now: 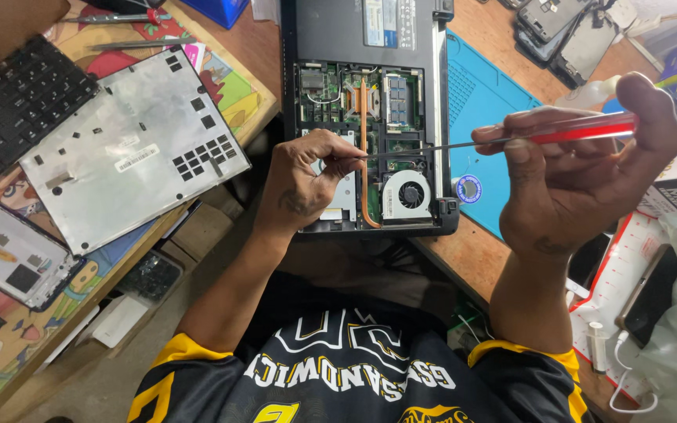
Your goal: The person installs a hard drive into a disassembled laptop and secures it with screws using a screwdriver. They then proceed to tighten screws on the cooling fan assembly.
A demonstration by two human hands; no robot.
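Observation:
An opened laptop lies bottom-up on the wooden bench, its green board, copper heat pipe and round fan exposed. My right hand grips a screwdriver with a clear red handle, held level above the laptop. Its thin metal shaft points left. My left hand pinches the shaft's tip between thumb and fingers, just above the board near the fan.
The laptop's silver bottom cover and a black keyboard lie at left. A blue work mat with a small round tin sits right of the laptop. Phones and parts crowd the far right.

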